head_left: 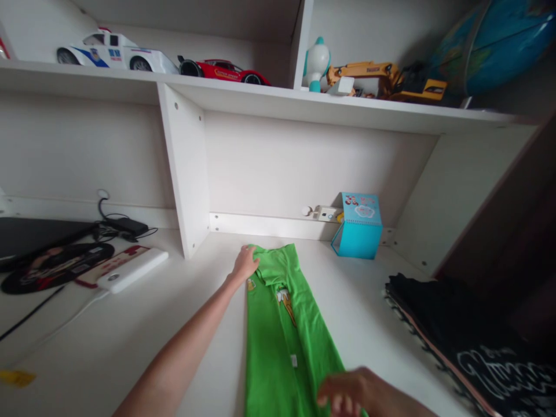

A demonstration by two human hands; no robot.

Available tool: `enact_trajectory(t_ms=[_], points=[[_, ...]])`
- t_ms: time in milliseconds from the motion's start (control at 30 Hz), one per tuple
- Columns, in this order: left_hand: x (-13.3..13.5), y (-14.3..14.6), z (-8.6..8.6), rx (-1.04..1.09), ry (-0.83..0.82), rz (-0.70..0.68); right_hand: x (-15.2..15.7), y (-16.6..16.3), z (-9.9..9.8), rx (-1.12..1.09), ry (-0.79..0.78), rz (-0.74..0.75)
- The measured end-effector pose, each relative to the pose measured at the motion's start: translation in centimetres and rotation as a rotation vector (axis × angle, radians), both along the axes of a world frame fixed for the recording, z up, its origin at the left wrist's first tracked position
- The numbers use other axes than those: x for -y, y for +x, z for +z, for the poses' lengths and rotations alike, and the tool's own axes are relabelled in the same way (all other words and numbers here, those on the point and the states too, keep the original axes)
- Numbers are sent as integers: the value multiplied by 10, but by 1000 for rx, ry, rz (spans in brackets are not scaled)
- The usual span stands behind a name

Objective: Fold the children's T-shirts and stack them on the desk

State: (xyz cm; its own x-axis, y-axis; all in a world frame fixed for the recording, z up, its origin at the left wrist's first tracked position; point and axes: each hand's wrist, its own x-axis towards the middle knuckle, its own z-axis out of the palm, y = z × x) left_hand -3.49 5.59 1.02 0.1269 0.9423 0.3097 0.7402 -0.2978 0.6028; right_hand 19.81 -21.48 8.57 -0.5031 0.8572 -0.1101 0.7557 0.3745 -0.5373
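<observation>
A bright green garment [267, 341] lies folded into a long strip on the white desk, with a printed brown-and-white motif and a small white label on it. At its far left corner is my left hand [246, 262], closed on the cloth. My right hand [358, 391] is over the garment's right edge near the bottom of the view. Its fingers look curled but are blurred, so whether they grip the cloth does not show. The near end of the garment runs out of view.
Dark folded clothes [460, 330] are stacked at the right. A blue desk calendar [360, 237] stands by the back wall. At the left are a white power strip [132, 270], cables and a black adapter [125, 225]. A shelf [260, 95] with toys overhangs the desk.
</observation>
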Motion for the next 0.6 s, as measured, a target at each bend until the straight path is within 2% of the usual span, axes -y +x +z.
enact_trajectory(t_ms=[33,100,233,300,400,500,600], points=[[2,4,1,-26,18,4,-10,-2,2,-5,45,-28],[7,16,3,-72,49,-23,-33,-5,-9,39,195,-115],[9,43,1,-252,15,-158,-64,-16,-58,189,237,-62],[6,51,-1,-356,-101,-205,-66,-19,-81,215,277,-33],[0,54,-7,-447,-260,-209,-64,-13,-107,250,459,-18],[-7,54,-10,-474,-290,-177,-62,-2,-127,278,683,18],[-13,54,-11,-477,-284,-165,-57,-2,-145,269,805,25]])
